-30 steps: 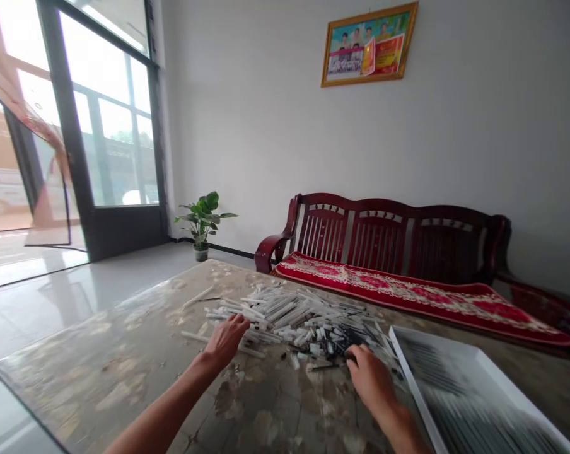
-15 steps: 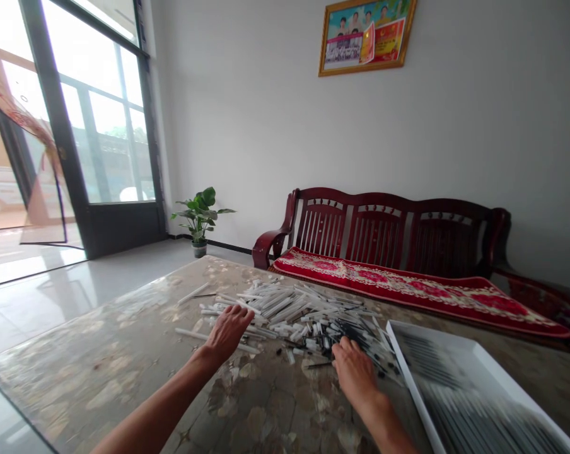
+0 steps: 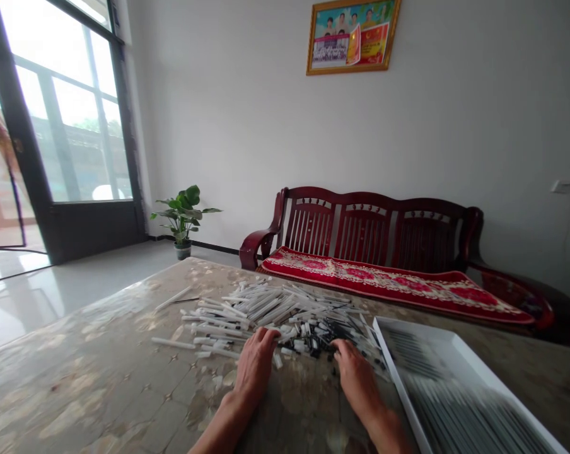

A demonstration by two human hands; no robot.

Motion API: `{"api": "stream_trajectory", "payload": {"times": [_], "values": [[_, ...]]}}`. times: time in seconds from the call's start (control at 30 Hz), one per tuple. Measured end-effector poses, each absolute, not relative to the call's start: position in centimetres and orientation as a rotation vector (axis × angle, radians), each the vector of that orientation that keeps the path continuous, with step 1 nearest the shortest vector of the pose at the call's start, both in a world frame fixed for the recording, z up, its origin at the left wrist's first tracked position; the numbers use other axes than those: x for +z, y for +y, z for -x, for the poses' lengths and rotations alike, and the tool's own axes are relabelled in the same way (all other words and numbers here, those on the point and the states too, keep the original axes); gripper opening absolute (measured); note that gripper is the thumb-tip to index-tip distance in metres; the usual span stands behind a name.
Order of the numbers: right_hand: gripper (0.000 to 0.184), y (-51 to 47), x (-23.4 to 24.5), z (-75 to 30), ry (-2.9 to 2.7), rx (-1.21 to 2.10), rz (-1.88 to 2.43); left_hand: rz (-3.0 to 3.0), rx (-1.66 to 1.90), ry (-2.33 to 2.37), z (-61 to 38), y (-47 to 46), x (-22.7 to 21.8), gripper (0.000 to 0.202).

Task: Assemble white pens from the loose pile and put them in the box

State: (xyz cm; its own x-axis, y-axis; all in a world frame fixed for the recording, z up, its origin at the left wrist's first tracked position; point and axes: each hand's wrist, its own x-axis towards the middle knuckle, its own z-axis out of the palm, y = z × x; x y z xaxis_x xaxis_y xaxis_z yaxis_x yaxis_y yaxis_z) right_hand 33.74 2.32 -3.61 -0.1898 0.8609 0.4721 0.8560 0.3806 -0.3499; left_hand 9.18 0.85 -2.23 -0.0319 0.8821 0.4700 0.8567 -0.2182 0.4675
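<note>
A heap of white pen barrels (image 3: pixel 261 306) with small caps and thin black refills (image 3: pixel 335 329) lies on the glass-topped table (image 3: pixel 100 378). My left hand (image 3: pixel 256 366) rests palm down at the heap's near edge, its fingers curled onto white pieces. My right hand (image 3: pixel 355 375) lies at the black refills, its fingertips bent down among them. What either hand grips is hidden under the fingers. A white tray (image 3: pixel 408 372) stands to the right of my right hand.
Behind the table stands a dark red wooden bench (image 3: pixel 384 233) with a red cushion. A potted plant (image 3: pixel 183 217) sits on the floor by the glass door (image 3: pixel 53 126). A framed picture (image 3: pixel 351 38) hangs on the wall.
My left hand has slid right along the heap's near edge toward my right hand. The camera has turned to the right.
</note>
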Motion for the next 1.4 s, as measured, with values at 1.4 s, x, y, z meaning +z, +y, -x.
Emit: {"api": "stream_trajectory", "payload": {"times": [1.4], "values": [[0.033,1.2,-1.7,-32.8,-1.856,0.284,1.146,-2.342,1.080,1.513,-10.5,0.2,-2.3,0.021]]}}
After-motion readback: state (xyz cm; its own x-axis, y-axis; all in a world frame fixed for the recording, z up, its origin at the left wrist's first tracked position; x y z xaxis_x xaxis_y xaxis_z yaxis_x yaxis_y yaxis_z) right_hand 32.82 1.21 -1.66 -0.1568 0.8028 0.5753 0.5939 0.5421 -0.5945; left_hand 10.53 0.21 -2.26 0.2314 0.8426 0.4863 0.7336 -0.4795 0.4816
